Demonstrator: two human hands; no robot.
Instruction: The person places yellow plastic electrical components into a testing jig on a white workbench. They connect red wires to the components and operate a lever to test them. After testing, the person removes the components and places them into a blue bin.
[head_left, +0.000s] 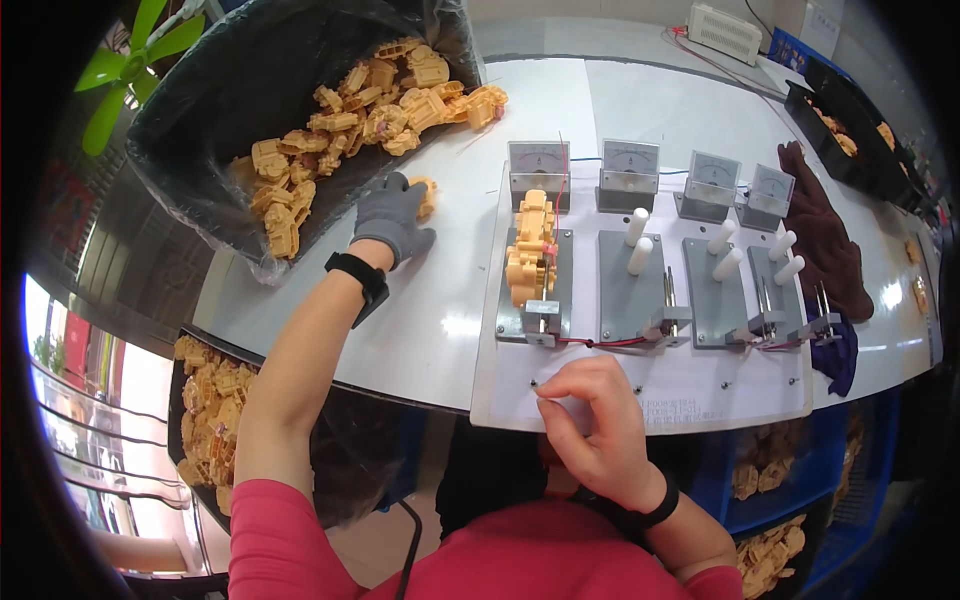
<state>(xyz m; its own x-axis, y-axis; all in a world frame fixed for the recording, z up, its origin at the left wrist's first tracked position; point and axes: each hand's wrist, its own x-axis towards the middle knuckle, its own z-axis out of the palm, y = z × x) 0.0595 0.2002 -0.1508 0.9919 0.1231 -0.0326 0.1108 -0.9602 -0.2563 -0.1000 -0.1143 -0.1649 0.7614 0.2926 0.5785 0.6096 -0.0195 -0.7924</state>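
My left hand (392,218), in a grey glove, reaches out to the mouth of a black bag (215,90) and closes over a yellow plastic part (427,195) lying on the white table. Several more yellow parts (380,110) spill from the bag. My bare right hand (590,420) rests at the near edge of a white test board (520,390), fingers curled with thumb and forefinger pinched, nothing visible in them. A yellow part (530,250) sits clamped in the leftmost grey fixture (537,320) on the board.
Three more grey fixtures (630,285) with white pegs stand empty to the right, each behind a small analog meter (630,160). A dark cloth (825,240) lies at the right. Bins of yellow parts (210,420) sit below the table, and a black tray (850,120) at far right.
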